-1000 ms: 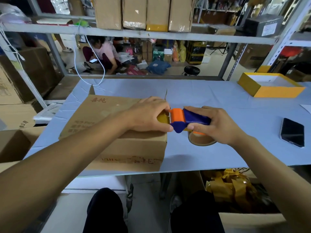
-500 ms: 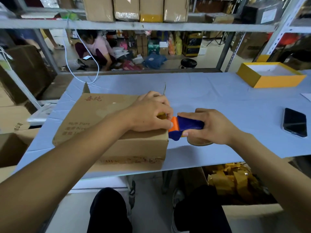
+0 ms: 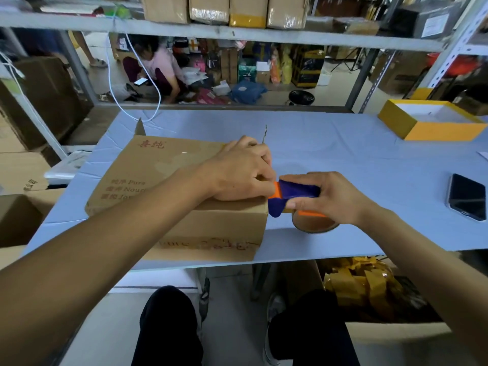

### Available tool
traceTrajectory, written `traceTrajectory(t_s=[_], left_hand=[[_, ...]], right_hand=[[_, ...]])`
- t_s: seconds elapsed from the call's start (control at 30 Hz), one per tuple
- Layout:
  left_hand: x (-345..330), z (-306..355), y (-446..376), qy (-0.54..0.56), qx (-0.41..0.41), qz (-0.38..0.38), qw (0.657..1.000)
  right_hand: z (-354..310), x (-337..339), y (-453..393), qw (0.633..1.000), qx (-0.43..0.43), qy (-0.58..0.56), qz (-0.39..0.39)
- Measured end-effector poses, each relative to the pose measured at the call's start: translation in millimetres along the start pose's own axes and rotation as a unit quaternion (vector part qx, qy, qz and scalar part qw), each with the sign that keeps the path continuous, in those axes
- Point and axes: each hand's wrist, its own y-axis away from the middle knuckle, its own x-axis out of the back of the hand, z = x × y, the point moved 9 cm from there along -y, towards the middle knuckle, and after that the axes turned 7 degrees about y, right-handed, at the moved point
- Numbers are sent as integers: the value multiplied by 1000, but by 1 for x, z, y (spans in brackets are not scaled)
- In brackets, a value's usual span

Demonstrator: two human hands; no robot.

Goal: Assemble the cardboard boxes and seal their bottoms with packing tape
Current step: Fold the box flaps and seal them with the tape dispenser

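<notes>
- The brown cardboard box with red printed characters (image 3: pixel 163 180) lies on the pale blue surface (image 3: pixel 330 151), at its near left part, with its broad printed face turned up and its right end facing the tape tool.
- The left hand (image 3: pixel 239 173) rests on the top of the box at its right edge, fingers curled down and pressing onto the cardboard just beside the tool; whether they pinch any tape there cannot be told.
- The right hand (image 3: pixel 332 198) grips the blue and orange plastic tape dispenser (image 3: pixel 290 194), fingers and thumb wrapped round its blue body.
- The dispenser's orange front end touches the upper right edge of the box, right against the left hand's fingers.
- A brown roll of packing tape (image 3: pixel 314 224) hangs under the dispenser, below the right hand, close to the surface.
- A black smartphone (image 3: pixel 467 196) lies flat at the right of the surface, well apart from the hands.
- A shallow yellow cardboard box with a white inside (image 3: pixel 433 120) sits at the far right corner.
- A white cable (image 3: pixel 158 99) loops down onto the far edge of the surface behind the box.
- Crumpled yellow tape scraps (image 3: pixel 364 283) fill an open carton under the surface on the right.
</notes>
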Motion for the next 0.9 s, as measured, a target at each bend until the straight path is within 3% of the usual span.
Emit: traceTrajectory(t_s=[0.1,0.23,0.33,0.47,0.6,0.7,0.9], left_hand=[[0,-1,0,-4,0,0,1000],[-2,-2,-2,2,0,4,1000],[0,-2,-1,10,4,6,1000],[-1,-1,-1,12,2,-5,1000],[-1,-1,-1,14,8,-5,1000],[-2,-1,-2,5,11,-10,1000],[-2,-1,-1,3,13,-14,1000]], right_hand=[[-9,12,-4,997,12,74,25],[-4,10,-6,1000,-19,15,-20],[-14,17,-6,993,11,114,13],[-4,9,-5,999,-33,15,-38],[-12,13,-8,996,-6,87,-16],[-7,9,-8,998,-28,22,-48],[-27,26,-8,986,20,167,3]])
